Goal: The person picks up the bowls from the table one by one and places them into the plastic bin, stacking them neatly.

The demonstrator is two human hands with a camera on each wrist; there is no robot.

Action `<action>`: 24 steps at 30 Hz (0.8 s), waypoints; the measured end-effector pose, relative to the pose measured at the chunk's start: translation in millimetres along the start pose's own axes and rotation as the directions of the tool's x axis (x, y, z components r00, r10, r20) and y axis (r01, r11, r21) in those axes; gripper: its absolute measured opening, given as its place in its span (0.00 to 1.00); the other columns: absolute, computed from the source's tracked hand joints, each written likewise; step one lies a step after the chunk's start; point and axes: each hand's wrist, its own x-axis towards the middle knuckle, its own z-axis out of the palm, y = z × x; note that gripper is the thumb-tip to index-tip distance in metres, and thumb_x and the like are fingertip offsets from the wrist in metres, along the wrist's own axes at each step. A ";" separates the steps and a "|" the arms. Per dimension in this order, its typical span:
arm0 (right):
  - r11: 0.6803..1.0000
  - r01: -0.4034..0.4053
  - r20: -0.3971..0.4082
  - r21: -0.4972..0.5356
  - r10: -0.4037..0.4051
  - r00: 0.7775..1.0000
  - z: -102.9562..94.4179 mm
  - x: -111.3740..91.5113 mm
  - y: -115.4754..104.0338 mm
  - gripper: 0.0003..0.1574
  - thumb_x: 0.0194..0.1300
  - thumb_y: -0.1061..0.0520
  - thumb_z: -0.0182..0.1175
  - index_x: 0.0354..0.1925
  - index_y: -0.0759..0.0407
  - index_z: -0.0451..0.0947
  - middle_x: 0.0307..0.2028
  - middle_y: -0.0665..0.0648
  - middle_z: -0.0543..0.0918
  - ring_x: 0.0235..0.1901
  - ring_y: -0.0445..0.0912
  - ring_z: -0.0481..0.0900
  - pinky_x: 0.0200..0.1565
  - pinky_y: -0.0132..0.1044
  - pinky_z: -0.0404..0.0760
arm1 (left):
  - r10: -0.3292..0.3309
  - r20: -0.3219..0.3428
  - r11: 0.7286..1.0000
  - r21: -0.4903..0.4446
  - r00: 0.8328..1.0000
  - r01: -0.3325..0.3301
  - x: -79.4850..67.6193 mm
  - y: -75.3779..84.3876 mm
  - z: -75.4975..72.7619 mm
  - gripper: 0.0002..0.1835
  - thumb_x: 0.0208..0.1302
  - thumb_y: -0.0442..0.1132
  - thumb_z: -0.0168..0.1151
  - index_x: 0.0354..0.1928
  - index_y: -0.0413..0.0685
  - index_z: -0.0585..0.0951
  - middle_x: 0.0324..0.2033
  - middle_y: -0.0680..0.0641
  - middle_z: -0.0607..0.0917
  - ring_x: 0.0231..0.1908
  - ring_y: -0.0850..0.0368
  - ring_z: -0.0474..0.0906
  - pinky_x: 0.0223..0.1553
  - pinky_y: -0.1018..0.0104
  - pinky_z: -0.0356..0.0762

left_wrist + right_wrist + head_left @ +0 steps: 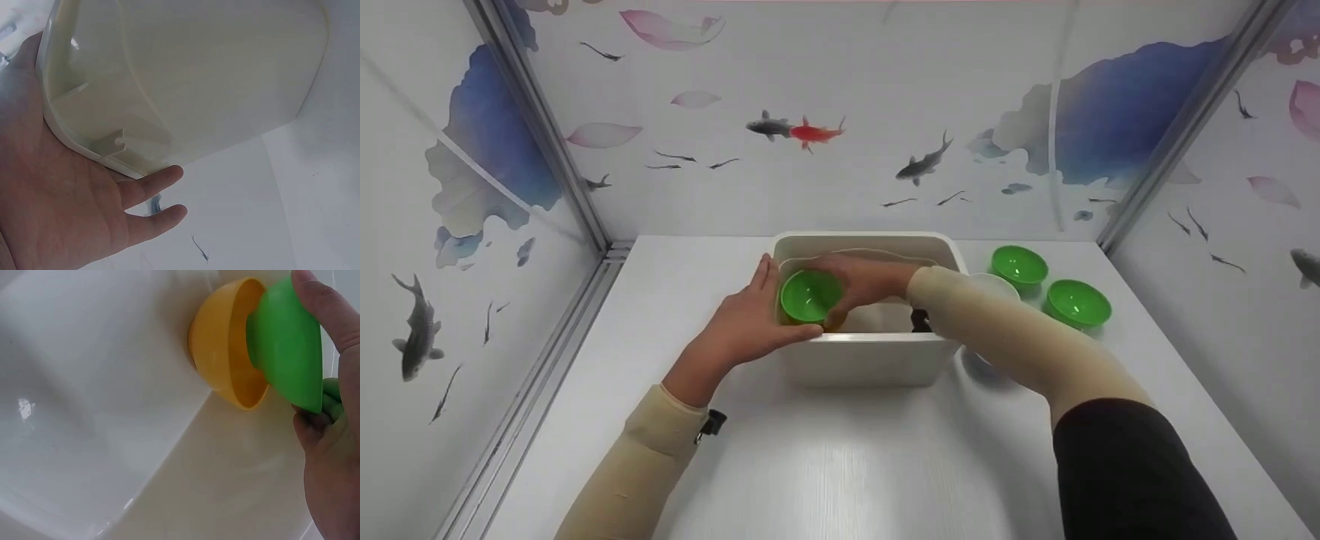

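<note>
A green bowl [810,295] is held by its rim between the thumb and fingers of my right hand [851,285], inside the left part of a white rectangular bin [870,360]. Under it, in the right wrist view, a yellow bowl [214,343] stands on the bin floor. The green bowl's base [256,340] tilts partly into the yellow bowl's opening; I cannot tell whether they touch. My left hand [742,319] rests against the bin's left front corner, thumb along the front rim. In the left wrist view its visible fingers [154,185] are straight, beside the bin wall.
Two more green bowls, one farther back [1019,268] and one nearer [1078,303], stand on the white table [840,465] right of the bin. A white bowl [996,286] is partly hidden behind my right forearm. Printed panels [840,187] enclose the table's back and sides.
</note>
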 end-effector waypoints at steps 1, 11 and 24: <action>1.000 0.001 0.002 -0.007 -0.001 1.000 0.6 0.6 0.5 0.69 0.49 0.58 0.89 0.83 0.48 0.66 0.73 0.52 0.75 0.72 0.49 0.72 0.76 0.53 0.67 | 0.000 0.000 1.000 0.003 1.000 0.000 -0.2 0.1 -0.1 0.79 0.57 0.85 0.67 0.90 0.39 0.42 0.89 0.39 0.41 0.73 0.30 0.73 0.69 0.35 0.76; 0.982 -0.071 0.047 -0.174 0.080 0.996 3.4 3.8 -3.7 0.70 0.53 0.53 0.90 0.85 0.52 0.62 0.77 0.54 0.71 0.74 0.50 0.70 0.77 0.50 0.67 | -0.002 -0.007 1.000 0.008 1.000 0.002 -0.6 -0.5 -0.1 0.78 0.57 0.84 0.67 0.90 0.38 0.42 0.89 0.39 0.42 0.74 0.31 0.73 0.69 0.35 0.76; 0.927 -0.023 0.130 -0.373 0.077 0.989 3.4 4.5 -6.5 0.68 0.62 0.41 0.84 0.86 0.59 0.60 0.80 0.58 0.69 0.78 0.52 0.67 0.80 0.48 0.63 | -0.014 0.010 1.000 0.018 1.000 0.014 -0.4 -1.6 -0.2 0.80 0.55 0.87 0.63 0.90 0.39 0.41 0.90 0.41 0.41 0.73 0.32 0.74 0.69 0.37 0.76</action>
